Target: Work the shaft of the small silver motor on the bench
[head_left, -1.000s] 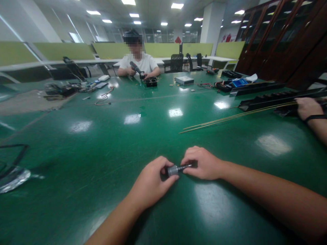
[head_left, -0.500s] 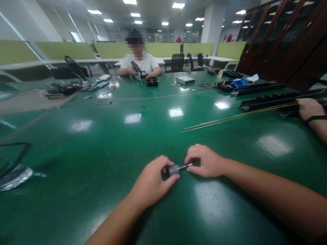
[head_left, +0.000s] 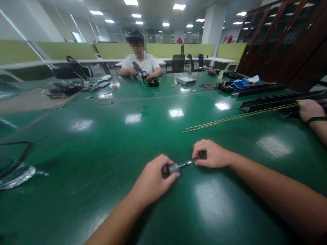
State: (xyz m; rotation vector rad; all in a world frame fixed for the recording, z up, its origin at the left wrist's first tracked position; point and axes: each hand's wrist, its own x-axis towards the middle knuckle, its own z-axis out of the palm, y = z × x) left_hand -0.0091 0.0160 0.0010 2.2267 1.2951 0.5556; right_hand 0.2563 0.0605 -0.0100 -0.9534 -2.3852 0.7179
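Note:
A short grey metal cylinder rests between the thumb and fingers of my left hand, low over the table or on it. From its right end a thin dark metal drill bit points right and slightly up. My right hand pinches the far end of that bit, where a spiral pattern shows between the fingertips. Whether bit and cylinder are joined or only touching, I cannot tell. The left end of the cylinder is hidden by my fingers.
Long thin brass-coloured rods lead to another person's hand at right, beside black rails. Across the green table a person handles a tool. Cables and a foil-like object lie left.
My right hand has moved right and slightly away, so more of the drill bit shows between the hands. My left hand stays with the cylinder.

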